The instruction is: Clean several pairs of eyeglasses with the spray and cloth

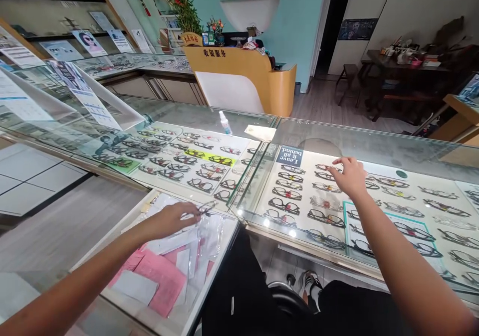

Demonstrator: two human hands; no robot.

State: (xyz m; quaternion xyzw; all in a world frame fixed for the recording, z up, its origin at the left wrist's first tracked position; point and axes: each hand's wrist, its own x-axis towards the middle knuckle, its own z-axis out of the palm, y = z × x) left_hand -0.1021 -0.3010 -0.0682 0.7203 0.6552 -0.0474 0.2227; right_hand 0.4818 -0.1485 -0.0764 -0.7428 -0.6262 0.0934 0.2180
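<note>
My left hand (177, 220) is closed around a small thin metal thing with dark parts (207, 208), whose exact kind I cannot make out. It hovers over the near end of an open drawer (231, 236) filled with clear plastic packets and pink cloths (166, 286). My right hand (350, 175) is over the glass top of the right display case (318, 139), its fingers loosely bent and slightly apart. No held object shows in it. Rows of eyeglasses (286, 205) lie beneath the glass under that hand.
On the counter stand a white spray bottle (225, 124) and a pale folded cloth (261, 132). Sign cards (84, 89) line the left counter. A wooden cashier desk (232, 59) is behind. Below me shows a stool's black base (286, 296).
</note>
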